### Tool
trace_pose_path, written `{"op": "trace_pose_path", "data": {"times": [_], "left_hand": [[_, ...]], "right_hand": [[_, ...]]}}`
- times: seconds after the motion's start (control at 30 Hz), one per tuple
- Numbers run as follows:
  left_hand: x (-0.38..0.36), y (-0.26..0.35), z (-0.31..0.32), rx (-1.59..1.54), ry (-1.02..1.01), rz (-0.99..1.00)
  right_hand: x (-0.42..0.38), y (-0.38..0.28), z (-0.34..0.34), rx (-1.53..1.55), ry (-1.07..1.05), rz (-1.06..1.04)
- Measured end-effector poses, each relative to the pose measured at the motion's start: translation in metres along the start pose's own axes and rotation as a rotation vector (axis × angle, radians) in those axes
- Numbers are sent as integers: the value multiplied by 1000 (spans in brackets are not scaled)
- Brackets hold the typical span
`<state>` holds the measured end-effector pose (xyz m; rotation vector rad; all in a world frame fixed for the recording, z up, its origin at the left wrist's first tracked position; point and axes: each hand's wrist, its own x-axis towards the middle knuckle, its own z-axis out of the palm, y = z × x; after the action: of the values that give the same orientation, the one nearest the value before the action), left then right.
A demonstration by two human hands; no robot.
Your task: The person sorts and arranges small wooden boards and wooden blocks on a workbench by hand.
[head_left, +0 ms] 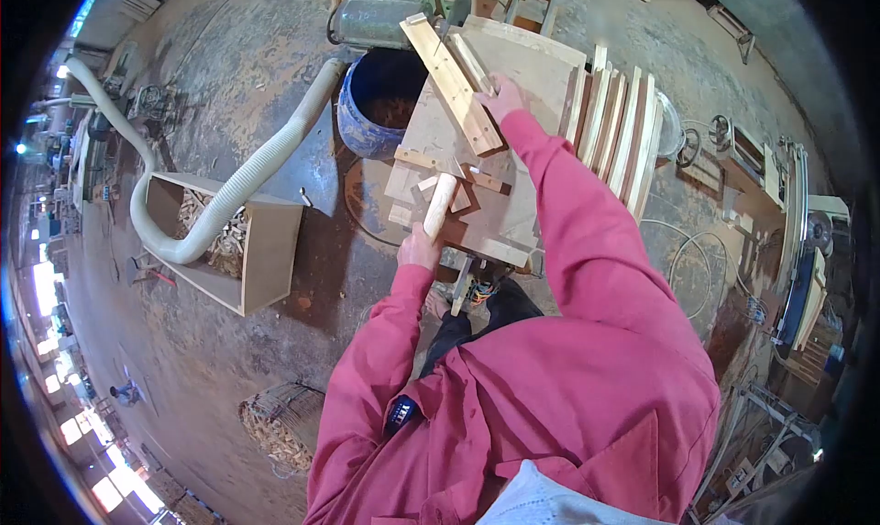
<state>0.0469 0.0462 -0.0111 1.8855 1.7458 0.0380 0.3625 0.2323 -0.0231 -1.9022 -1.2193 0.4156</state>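
My left hand point(420, 248) is closed around the lower end of a pale wooden piece point(440, 206), held over the near edge of a plywood-topped work table point(527, 172). Farther up the table, my right hand point(504, 99) grips the near end of a short wooden strip point(471, 64). That strip lies alongside a longer, light wooden board point(451, 85) set at a slant across the table. Small wooden blocks point(489, 180) lie between my two hands. The fingertips of my right hand are partly hidden.
Several long wooden strips point(616, 135) are lined up at the table's right side. A blue drum point(367, 126) stands left of the table, below a motor point(371, 21). A ribbed hose point(266, 167) runs over a box of offcuts point(270, 250). A basket of scraps point(282, 424) sits lower left.
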Motion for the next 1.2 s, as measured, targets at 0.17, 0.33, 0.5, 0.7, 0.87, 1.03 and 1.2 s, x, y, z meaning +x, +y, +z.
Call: {"op": "trace_pose_path", "data": {"times": [0.17,0.33,0.5,0.7,0.87,1.03,1.2], "left_hand": [[-26,-13,-7,-45,27,13],[-43,-33,-3,-29,-46,-24],[-56,-40,-8,-49,-77,-38],[-53,-40,-8,-39,-109,-57],[-44,-29,-10,-38,-120,-65],[-23,-11,-8,-48,-85,-64],[4,8,-8,-25,-56,-38]], "right_hand": [[-50,-8,-2,-22,-30,-30],[-54,-3,29,-142,-16,-106],[-32,-10,52,-78,-117,-58],[-21,-23,57,-57,-95,3],[-6,-11,61,-78,-86,-26],[21,1,62,-18,-82,-57],[52,1,54,-117,-69,-37]]}}
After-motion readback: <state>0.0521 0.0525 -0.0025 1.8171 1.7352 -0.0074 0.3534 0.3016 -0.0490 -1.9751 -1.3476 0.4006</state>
